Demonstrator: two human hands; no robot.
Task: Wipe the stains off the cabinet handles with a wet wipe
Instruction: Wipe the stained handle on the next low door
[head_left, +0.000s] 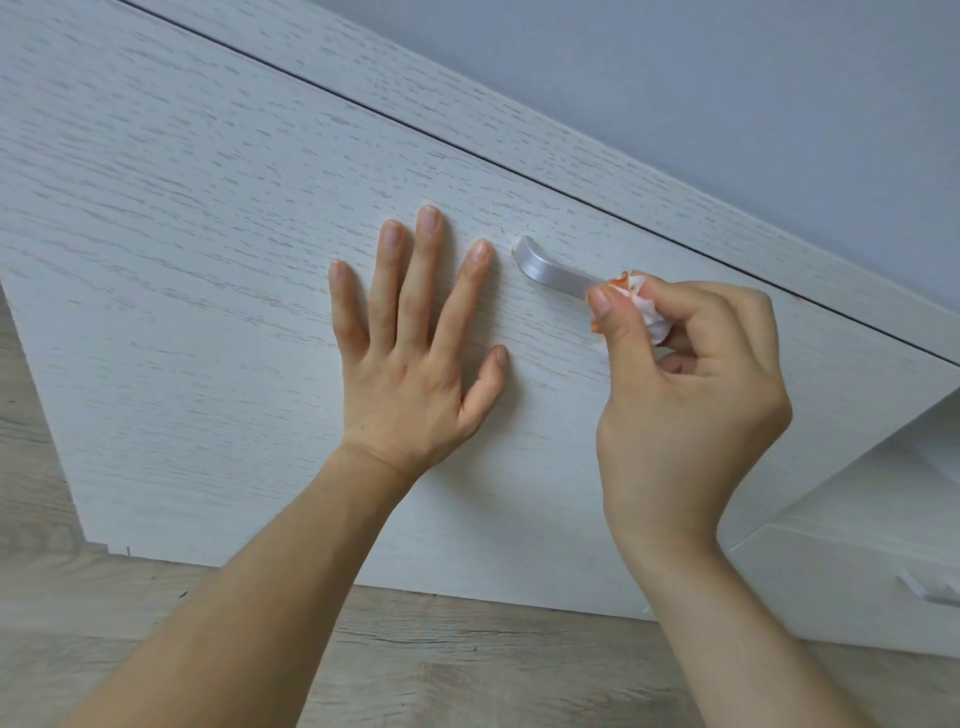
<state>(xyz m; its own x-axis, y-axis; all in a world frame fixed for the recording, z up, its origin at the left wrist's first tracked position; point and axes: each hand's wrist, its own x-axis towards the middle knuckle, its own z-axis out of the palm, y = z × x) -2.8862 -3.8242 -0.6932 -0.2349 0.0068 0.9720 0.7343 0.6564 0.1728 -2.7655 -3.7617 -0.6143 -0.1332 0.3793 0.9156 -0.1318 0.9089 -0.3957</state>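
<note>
A silver cabinet handle (549, 268) is fixed on the white wood-grain cabinet door (218, 218). My right hand (691, 395) pinches a crumpled white wet wipe (648, 306) stained orange and holds it against the handle's right part, hiding that end. A small orange speck shows at the handle's left end. My left hand (415, 358) lies flat with fingers spread on the door, just left of the handle.
A dark gap runs along the door's upper edge, with a pale wall (727, 78) beyond. Wood-look floor (467, 660) lies below the cabinet. At the lower right a second white unit carries another small handle (930, 590).
</note>
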